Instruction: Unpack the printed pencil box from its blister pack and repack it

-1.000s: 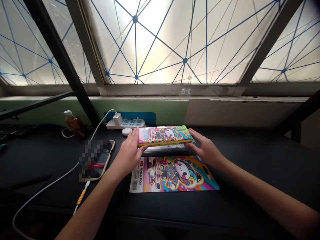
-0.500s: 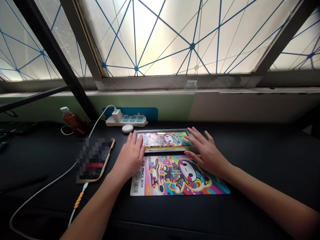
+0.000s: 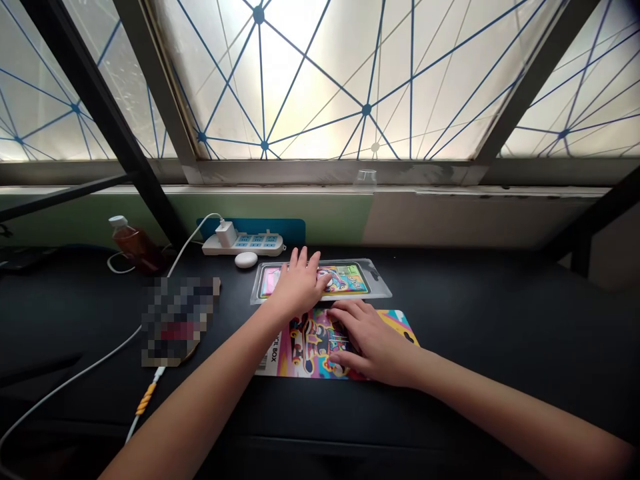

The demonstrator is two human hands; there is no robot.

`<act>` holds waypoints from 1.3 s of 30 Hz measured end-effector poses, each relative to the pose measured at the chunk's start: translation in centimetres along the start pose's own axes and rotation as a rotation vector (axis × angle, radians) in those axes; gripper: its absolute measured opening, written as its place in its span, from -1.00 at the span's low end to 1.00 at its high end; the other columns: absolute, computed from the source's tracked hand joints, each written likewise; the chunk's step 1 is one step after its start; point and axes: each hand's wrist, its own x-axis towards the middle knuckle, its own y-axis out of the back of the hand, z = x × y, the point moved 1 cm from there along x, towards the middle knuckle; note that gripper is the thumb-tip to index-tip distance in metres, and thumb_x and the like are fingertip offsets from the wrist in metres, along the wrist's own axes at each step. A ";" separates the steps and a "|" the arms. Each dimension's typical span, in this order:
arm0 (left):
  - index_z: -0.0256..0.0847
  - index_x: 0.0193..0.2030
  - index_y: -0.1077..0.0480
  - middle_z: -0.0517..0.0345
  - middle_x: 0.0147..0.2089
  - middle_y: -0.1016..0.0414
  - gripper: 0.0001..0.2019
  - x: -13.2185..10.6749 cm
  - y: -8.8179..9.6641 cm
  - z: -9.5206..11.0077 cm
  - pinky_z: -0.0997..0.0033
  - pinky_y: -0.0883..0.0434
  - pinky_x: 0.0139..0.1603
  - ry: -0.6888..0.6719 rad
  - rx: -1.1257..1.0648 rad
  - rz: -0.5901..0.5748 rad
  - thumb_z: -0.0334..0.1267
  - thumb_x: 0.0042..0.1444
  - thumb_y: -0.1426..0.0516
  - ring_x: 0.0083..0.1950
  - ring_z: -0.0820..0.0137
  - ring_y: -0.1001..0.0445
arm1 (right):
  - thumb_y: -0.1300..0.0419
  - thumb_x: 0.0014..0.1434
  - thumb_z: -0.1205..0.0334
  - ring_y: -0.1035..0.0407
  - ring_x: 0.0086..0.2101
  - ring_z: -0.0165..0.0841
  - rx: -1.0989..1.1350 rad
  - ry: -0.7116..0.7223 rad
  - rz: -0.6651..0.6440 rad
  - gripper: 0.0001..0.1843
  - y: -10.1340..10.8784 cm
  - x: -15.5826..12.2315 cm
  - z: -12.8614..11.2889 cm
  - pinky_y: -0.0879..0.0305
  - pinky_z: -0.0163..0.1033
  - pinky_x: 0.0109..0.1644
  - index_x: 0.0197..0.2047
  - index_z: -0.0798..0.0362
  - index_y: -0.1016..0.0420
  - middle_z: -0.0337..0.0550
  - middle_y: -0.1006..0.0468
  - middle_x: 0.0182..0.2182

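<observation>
A colourful pencil box (image 3: 347, 280) lies in a clear plastic tray (image 3: 379, 287) on the black table. Across its middle rests my left hand (image 3: 301, 281), palm down with the fingers spread. Nearer to me is a printed card (image 3: 310, 350) with a cartoon figure and the words "PENCIL BOX", partly covered by my forearm and hand. My right hand (image 3: 373, 340) lies over the card's middle, fingers stretched and slightly bent, gripping nothing.
A phone (image 3: 183, 323) with a white charging cable (image 3: 75, 370) lies on the left. Behind it stand a bottle of reddish drink (image 3: 136, 245) and a power strip (image 3: 250, 243) with a charger plugged in. A small white case (image 3: 246, 260) sits beside the strip. A window (image 3: 320, 80) spans the back.
My left hand has slid right, from the tray's left end onto the middle of the pencil box. My right hand has left the tray's right end and come down onto the card.
</observation>
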 end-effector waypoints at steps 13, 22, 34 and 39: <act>-0.06 0.53 0.00 -0.10 0.59 0.16 -0.33 -0.7 0.8 -2.1 -0.21 0.10 0.47 0.060 0.096 -0.212 0.16 0.39 0.17 0.59 -0.02 0.27 | -0.14 0.29 -0.19 -0.28 -0.47 -0.31 0.002 -0.278 0.141 -0.60 1.3 -0.6 1.0 -0.14 -0.21 -0.37 -0.27 -0.04 -0.21 -0.25 -0.43 -0.48; 0.07 0.54 0.03 -0.01 0.61 0.32 -0.28 -1.8 2.7 -3.4 -0.23 0.13 0.47 0.023 0.039 -0.377 0.26 0.32 0.10 0.59 -0.01 0.37 | -0.08 0.18 -0.44 -0.25 -0.50 -0.35 0.140 -0.477 -0.059 -0.36 7.0 -1.9 13.3 -0.09 -0.25 -0.42 -0.52 -0.01 -0.37 -0.25 -0.41 -0.57; -0.17 0.43 -0.18 -0.14 0.52 -0.11 -0.37 -3.0 0.1 1.4 -0.46 0.05 0.41 -0.129 0.070 -0.100 0.17 0.39 0.10 0.55 -0.08 0.04 | -0.07 0.04 -0.59 -0.22 -0.52 -0.34 0.072 -0.647 0.035 -0.26 7.5 -2.8 17.1 -0.03 -0.23 -0.46 -0.56 -0.02 -0.45 -0.22 -0.40 -0.59; -0.15 0.47 -0.13 -0.11 0.56 0.00 -0.31 -3.0 0.5 1.1 -0.43 0.13 0.44 -0.141 0.052 -0.197 0.21 0.36 0.09 0.57 -0.07 0.14 | -0.08 0.08 -0.54 -0.23 -0.53 -0.34 0.031 -0.657 0.096 -0.30 7.2 -2.7 17.4 -0.04 -0.22 -0.45 -0.55 -0.04 -0.44 -0.24 -0.41 -0.60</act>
